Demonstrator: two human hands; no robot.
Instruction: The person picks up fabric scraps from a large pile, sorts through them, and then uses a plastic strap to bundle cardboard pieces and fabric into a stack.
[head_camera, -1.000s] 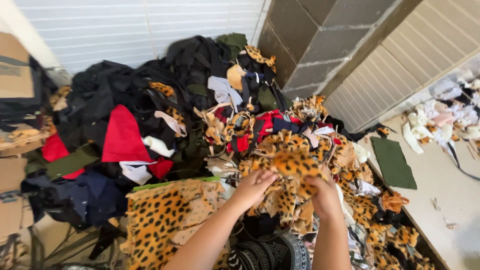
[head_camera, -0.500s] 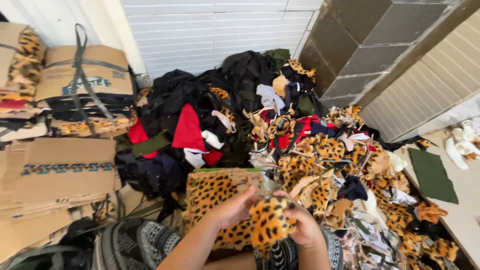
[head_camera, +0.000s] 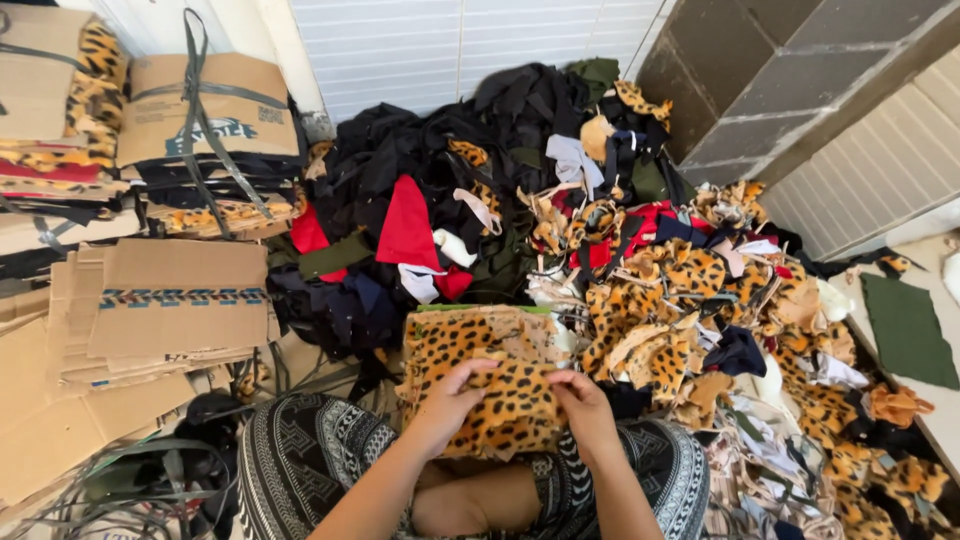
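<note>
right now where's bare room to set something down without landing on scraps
Bare room is scarce. One patch: the pale tabletop at far right, beside the dark green fabric rectangle. The flattened brown cardboard sheets at left offer a flat top. The leopard-print and black fabric scrap heap crowds everything ahead of both hands.

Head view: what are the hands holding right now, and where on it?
Both hands hold a leopard-print fabric piece: the left hand grips its left edge, the right hand its right edge, over the lap.
</note>
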